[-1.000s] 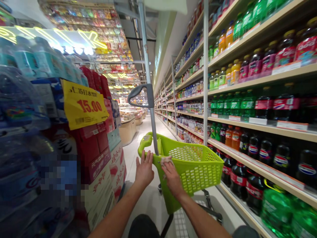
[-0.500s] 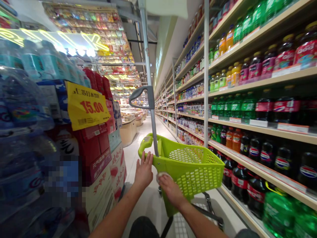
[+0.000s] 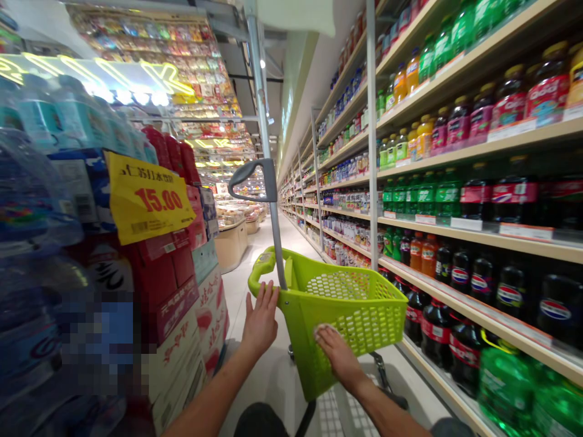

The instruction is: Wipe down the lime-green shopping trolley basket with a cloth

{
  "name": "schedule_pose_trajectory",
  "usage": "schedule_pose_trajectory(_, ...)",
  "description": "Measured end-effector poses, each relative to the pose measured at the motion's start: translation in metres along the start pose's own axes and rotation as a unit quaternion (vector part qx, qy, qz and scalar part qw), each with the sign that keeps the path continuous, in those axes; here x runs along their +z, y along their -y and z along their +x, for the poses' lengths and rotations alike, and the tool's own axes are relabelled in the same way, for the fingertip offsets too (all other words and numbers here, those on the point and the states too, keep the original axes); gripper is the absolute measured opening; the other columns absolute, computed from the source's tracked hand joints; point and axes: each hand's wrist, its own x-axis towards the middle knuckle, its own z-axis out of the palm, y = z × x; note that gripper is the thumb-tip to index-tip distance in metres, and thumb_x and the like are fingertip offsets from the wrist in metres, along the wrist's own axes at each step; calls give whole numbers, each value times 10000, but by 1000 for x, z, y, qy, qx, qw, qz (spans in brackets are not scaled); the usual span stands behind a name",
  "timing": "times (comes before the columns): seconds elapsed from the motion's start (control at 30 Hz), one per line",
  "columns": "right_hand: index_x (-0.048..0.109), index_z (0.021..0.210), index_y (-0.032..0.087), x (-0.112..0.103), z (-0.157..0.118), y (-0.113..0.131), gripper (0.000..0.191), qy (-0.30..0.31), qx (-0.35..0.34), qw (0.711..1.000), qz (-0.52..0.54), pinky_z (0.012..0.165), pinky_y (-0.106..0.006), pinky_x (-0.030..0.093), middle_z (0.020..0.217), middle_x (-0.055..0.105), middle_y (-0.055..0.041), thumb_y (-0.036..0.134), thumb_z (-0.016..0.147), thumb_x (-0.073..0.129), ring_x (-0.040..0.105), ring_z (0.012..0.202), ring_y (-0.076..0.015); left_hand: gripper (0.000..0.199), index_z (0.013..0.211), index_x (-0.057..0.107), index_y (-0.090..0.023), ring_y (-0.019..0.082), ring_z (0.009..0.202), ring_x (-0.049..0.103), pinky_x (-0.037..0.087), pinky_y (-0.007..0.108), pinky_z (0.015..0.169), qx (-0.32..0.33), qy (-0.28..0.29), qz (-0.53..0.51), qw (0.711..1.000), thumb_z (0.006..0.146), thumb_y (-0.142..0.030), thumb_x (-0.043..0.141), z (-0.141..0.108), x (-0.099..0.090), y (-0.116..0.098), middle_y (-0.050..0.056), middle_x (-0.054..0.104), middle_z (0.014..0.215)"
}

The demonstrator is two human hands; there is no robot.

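A green plastic shopping cart (image 3: pixel 314 309) with a perforated basket stands in front of me, a grey pole (image 3: pixel 277 243) rising at its handle end. My left hand (image 3: pixel 260 321) rests its fingertips on the rim just below the green handle (image 3: pixel 254 276), its fingers stretched and slightly apart. Against the side panel, near the holes, lies my right hand (image 3: pixel 337 355). It presses a small whitish cloth or tissue (image 3: pixel 319 329) to the green plastic, and most of that piece is hidden under the fingers.
Drink shelves (image 3: pixel 478 233) run along the right. Stacked cartons (image 3: pixel 170 273) and bottle packs with a yellow price sign (image 3: pixel 150 197) stand close on the left. The aisle floor (image 3: pixel 262 243) stretches ahead past wooden display bins (image 3: pixel 231 243).
My right hand has slid right along the side panel with the whitish piece, away from the handle end. My left hand stays at the rim. The view has shifted slightly.
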Motion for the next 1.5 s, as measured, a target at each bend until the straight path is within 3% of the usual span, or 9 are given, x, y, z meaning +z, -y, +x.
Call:
schedule_pose_trajectory(0.07,534,1184,198,-5,-5,-11,590,-20,11,1000,-15,974,-415,395,1213,551,-62,-54,687,340,425,1189,-193,714,1369,208,-150,225,1347,47,60,493,1077,54,-1,-8,998,679,-137,389,4,-1,-10,46,113,1466)
schedule_pose_trajectory(0.2,530,1185,131,-28,23,-29,590,-86,48,994,-55,1011,-461,333,1275,488,-111,-50,663,323,323,1257,-213,626,1343,272,-127,214,1343,97,46,507,1073,113,52,-26,992,726,-178,365,24,-2,-46,73,175,1454)
schedule_pose_trajectory(0.3,540,1171,134,-25,14,-37,587,-55,45,994,-83,976,-452,373,1236,523,-115,-58,660,324,380,1217,-217,598,1322,307,-87,224,1330,159,49,519,1069,110,113,-31,987,736,-191,352,35,-1,-65,112,264,1422)
schedule_pose_trajectory(0.47,557,1153,202,-13,-36,-49,582,-9,31,995,-90,936,-407,421,1160,586,-63,-46,672,342,469,1134,-201,644,1332,286,-90,216,1329,165,51,509,1073,112,138,-16,984,700,-175,376,38,2,-66,110,274,1419)
schedule_pose_trajectory(0.67,505,1216,145,-37,-6,-73,604,-95,86,986,-111,1010,-457,333,1262,498,-102,-30,669,319,362,1228,-217,670,1343,250,-67,242,1337,117,40,532,1063,118,145,-13,982,695,-178,379,38,6,-88,115,200,1442)
schedule_pose_trajectory(0.9,559,1153,180,-26,-63,-81,592,7,61,989,-132,926,-415,421,1158,587,-80,-57,659,334,478,1126,-211,660,1339,267,-74,228,1337,125,41,526,1066,137,158,-8,978,693,-157,373,33,4,-91,112,204,1440)
schedule_pose_trajectory(1.1,512,1205,115,-60,-36,-108,605,-54,110,978,-172,985,-434,355,1260,501,-116,-45,650,332,383,1214,-233,673,1342,256,-68,227,1338,121,37,514,1070,136,165,-22,977,685,-158,377,39,10,-109,121,185,1444)
schedule_pose_trajectory(1.3,549,1160,201,-37,-90,-115,642,29,90,983,-155,923,-388,418,1165,584,-62,-75,624,327,487,1120,-198,684,1344,237,-45,234,1339,106,27,518,1070,167,178,-30,969,691,-180,385,42,18,-125,134,167,1445)
schedule_pose_trajectory(1.5,487,1229,136,-65,-66,-147,626,-67,141,973,-167,1009,-441,322,1276,485,-111,-27,640,353,366,1227,-231,654,1343,244,-52,226,1338,114,39,500,1076,167,189,-30,967,707,-155,355,48,20,-150,135,167,1445)
